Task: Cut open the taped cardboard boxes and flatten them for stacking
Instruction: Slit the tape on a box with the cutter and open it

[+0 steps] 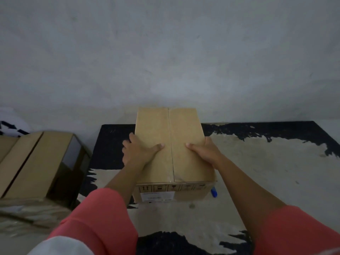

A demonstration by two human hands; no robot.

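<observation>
Count: 1 closed cardboard box (152, 126) mid-frame, with 1 seam (171, 159) down its top, 1 white label (157, 196) on the near face and 1 row of handling marks (173, 187), too blurred to number. 2 hands on it, mine: left hand (139, 151), right hand (204, 151), 1 thumb each on top. 2 pink sleeves (99, 218). 1 blue object (214, 192) at the box's near right corner. 1 black-and-beige rug (266, 162). Left side: 1 open-ended box (36, 162), 1 more cardboard piece (7, 146) cut off by the frame, can't tell if it's a separate box. 1 pale pile (27, 214) below them.
</observation>
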